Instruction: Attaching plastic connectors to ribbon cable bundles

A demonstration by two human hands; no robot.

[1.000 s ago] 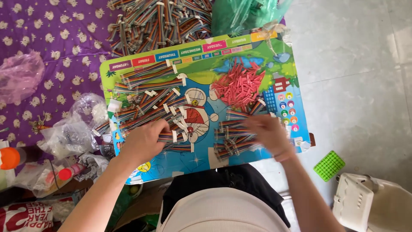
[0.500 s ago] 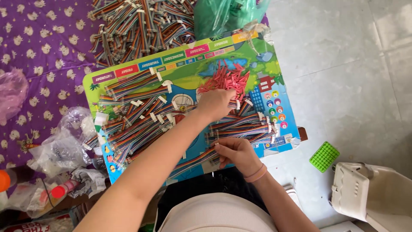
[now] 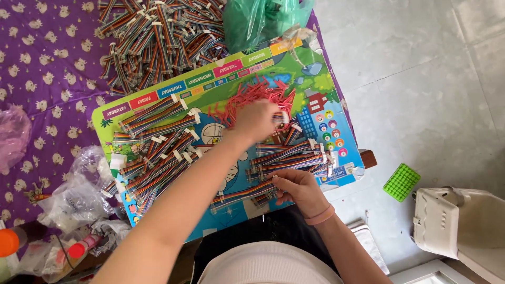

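Reaching across a colourful illustrated board (image 3: 315, 84), the left hand (image 3: 255, 120) lies on a heap of short red ties (image 3: 247, 100), its fingers curled into them; whether it has pinched any up cannot be told. The right hand (image 3: 300, 190) is nearer the body at the board's near edge, closed around one end of a rainbow ribbon-cable bundle (image 3: 239, 193) that lies across the board. More such bundles (image 3: 158, 152) with white end tags lie in rows on the board's left half and just beyond the right hand. A large loose pile of the same cables (image 3: 158, 37) sits on the purple patterned cloth (image 3: 42, 63) behind the board, beside a green plastic bag (image 3: 252, 21). Crumpled clear bags (image 3: 73, 197) lie to the left.
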